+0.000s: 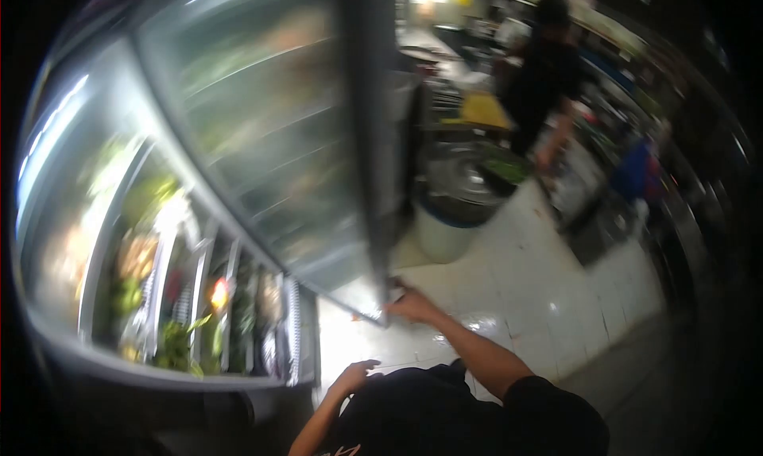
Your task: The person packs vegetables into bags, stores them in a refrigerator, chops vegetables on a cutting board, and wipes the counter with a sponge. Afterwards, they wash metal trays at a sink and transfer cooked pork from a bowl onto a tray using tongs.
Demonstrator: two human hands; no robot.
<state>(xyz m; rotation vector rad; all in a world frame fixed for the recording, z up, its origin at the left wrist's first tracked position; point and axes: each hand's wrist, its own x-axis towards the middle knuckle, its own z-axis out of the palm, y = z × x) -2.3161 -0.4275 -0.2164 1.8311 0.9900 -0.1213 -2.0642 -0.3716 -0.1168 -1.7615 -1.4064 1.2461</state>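
The glass door (262,130) of an upright display fridge stands swung open, blurred by motion. My right hand (411,305) grips the door's outer edge near its lower corner, fingers partly hidden behind the frame. My left hand (354,375) is in front of my body, holding nothing, its fingers loosely extended. To the left is the lit fridge interior (163,313), with several wire shelves of leafy greens, green vegetables and wrapped produce.
A large pale bin (447,233) with a clear round lid stands on the white tiled floor (517,289) beyond the door. Farther back, a person in dark clothes (548,75) is beside a cluttered counter, an arm reaching down. A yellow item (485,109) lies behind the bin.
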